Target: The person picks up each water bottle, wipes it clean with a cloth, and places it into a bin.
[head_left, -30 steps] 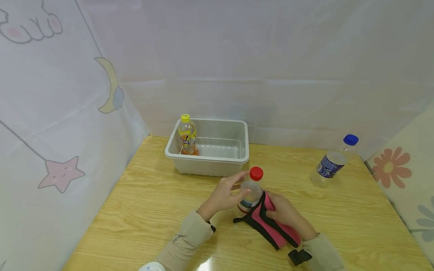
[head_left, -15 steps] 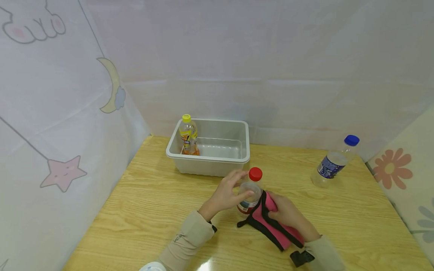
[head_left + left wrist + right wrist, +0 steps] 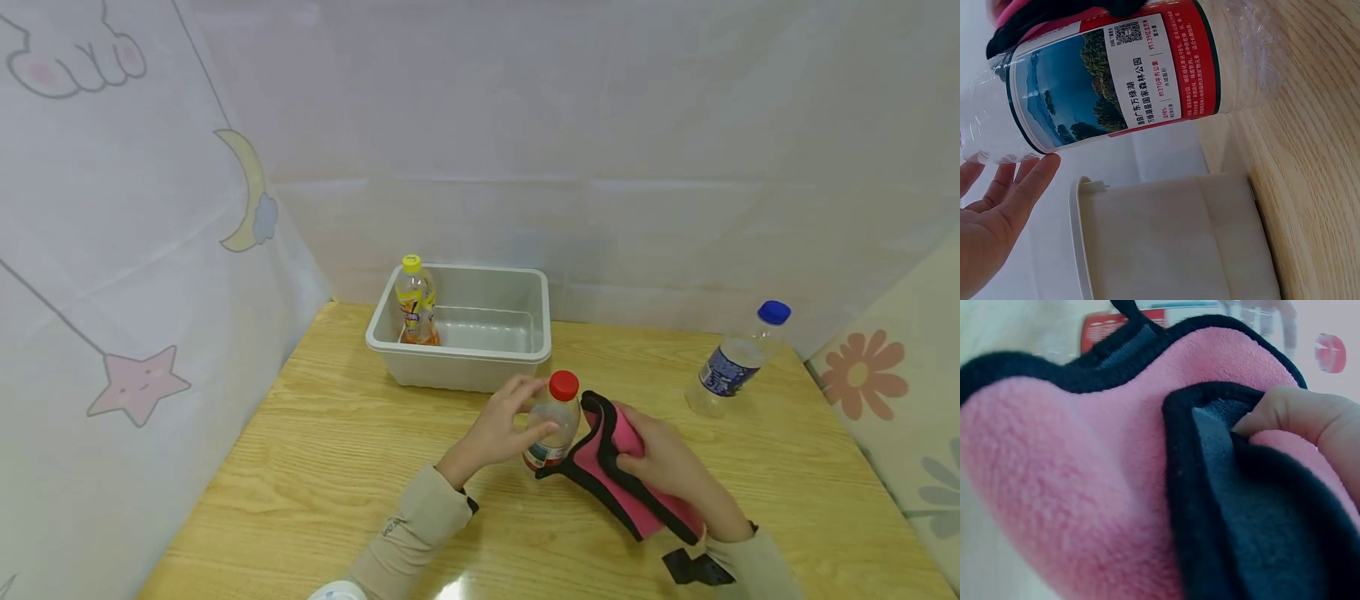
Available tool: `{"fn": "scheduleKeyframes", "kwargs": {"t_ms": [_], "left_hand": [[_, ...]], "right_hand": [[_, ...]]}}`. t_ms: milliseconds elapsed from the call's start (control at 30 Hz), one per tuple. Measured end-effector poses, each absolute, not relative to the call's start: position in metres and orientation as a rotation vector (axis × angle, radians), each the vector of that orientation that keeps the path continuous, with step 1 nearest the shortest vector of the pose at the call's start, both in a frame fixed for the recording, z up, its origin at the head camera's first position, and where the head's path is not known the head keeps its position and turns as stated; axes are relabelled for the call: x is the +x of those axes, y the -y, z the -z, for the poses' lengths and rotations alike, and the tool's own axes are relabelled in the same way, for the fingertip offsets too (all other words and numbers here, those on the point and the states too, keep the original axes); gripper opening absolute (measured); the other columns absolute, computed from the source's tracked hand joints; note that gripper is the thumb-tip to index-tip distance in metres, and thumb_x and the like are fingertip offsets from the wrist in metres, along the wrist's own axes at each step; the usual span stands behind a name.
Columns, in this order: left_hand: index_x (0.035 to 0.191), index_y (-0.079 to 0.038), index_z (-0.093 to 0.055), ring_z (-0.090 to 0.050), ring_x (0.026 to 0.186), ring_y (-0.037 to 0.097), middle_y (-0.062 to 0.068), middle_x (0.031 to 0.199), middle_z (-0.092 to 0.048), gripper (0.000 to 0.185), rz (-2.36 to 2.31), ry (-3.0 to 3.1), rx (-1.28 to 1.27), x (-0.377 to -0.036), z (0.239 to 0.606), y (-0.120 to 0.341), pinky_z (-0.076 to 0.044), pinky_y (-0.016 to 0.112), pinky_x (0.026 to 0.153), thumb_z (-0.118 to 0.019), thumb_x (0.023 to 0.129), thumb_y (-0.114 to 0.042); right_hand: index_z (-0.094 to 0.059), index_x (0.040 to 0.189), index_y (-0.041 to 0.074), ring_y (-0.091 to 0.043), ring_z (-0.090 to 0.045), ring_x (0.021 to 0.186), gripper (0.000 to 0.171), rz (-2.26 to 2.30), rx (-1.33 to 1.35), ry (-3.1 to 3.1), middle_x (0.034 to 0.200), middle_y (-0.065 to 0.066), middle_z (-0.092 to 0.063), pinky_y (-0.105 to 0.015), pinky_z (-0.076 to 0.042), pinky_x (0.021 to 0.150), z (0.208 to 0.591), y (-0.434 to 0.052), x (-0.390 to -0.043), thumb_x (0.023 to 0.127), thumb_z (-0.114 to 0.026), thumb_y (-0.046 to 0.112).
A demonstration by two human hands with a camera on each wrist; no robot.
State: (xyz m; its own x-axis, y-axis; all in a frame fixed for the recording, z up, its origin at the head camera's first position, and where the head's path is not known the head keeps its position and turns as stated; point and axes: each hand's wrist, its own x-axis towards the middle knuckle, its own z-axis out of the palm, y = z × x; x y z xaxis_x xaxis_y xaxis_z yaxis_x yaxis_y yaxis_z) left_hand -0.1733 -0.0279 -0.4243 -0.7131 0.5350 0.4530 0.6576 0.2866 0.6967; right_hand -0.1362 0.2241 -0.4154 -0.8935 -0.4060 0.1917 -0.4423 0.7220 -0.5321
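Just before grey tub (image 3: 459, 354), we steady red-capped bottle (image 3: 552, 423) upright on surface (image 3: 337, 450), left hand (image 3: 501, 429) fingers curled round it; right hand (image 3: 660, 454) grips pink cloth (image 3: 611, 479) against bottle's side. Wiping step under way, we judge; next needs firm bottle hold while cloth rubs.

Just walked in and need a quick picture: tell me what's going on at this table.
A person stands a clear red-capped bottle upright on the wooden table, steadying it with the left hand. The right hand grips a pink cloth with black trim and holds it against the bottle's side. Behind them, a yellow-capped bottle stands in a grey plastic tub. A blue-capped bottle stands apart at the table's right.
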Motion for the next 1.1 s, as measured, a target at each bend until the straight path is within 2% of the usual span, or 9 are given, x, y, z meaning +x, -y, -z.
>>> {"fn": "scheduleKeyframes", "kwargs": {"t_ms": [300,533,733,1100], "left_hand": [[0.129,-0.002,-0.042,-0.051,0.105,0.022,0.012,0.115,-0.049,0.054,1.449,2.373,-1.141,-0.175,0.425,0.027,-0.049,0.023,0.082,-0.067,0.083,-0.014],[0.127,-0.001,-0.044,-0.051,0.104,0.022,0.012,0.114,-0.052,0.050,1.408,2.378,-1.149,-0.174,0.424,0.028,-0.049,0.023,0.082,-0.066,0.085,-0.015],[0.128,0.001,-0.046,-0.052,0.108,0.022,0.013,0.118,-0.054,0.050,1.364,2.375,-1.160,-0.173,0.422,0.029,-0.049,0.024,0.083,-0.065,0.085,-0.014],[0.128,0.003,-0.046,-0.053,0.109,0.024,0.016,0.121,-0.054,0.049,1.365,2.364,-1.177,-0.173,0.421,0.029,-0.049,0.023,0.083,-0.065,0.085,-0.013]], "right_hand": [[-0.044,0.126,-0.005,-0.009,-0.048,0.066,0.067,-0.870,0.786,2.752,0.091,-0.009,-0.061,-0.023,-0.043,0.053,0.396,-0.221,-0.138,0.063,-0.067,-0.005],[-0.045,0.127,-0.004,-0.010,-0.048,0.069,0.067,-0.845,0.835,2.719,0.099,-0.011,-0.061,-0.024,-0.043,0.055,0.389,-0.212,-0.140,0.064,-0.067,-0.003],[-0.044,0.128,-0.005,-0.011,-0.048,0.068,0.069,-0.835,0.817,2.724,0.097,-0.011,-0.061,-0.025,-0.044,0.056,0.390,-0.204,-0.141,0.063,-0.066,-0.003],[-0.044,0.127,-0.006,-0.009,-0.044,0.064,0.068,-0.868,0.787,2.756,0.089,-0.006,-0.058,-0.022,-0.038,0.054,0.399,-0.197,-0.140,0.063,-0.066,-0.006]]}}
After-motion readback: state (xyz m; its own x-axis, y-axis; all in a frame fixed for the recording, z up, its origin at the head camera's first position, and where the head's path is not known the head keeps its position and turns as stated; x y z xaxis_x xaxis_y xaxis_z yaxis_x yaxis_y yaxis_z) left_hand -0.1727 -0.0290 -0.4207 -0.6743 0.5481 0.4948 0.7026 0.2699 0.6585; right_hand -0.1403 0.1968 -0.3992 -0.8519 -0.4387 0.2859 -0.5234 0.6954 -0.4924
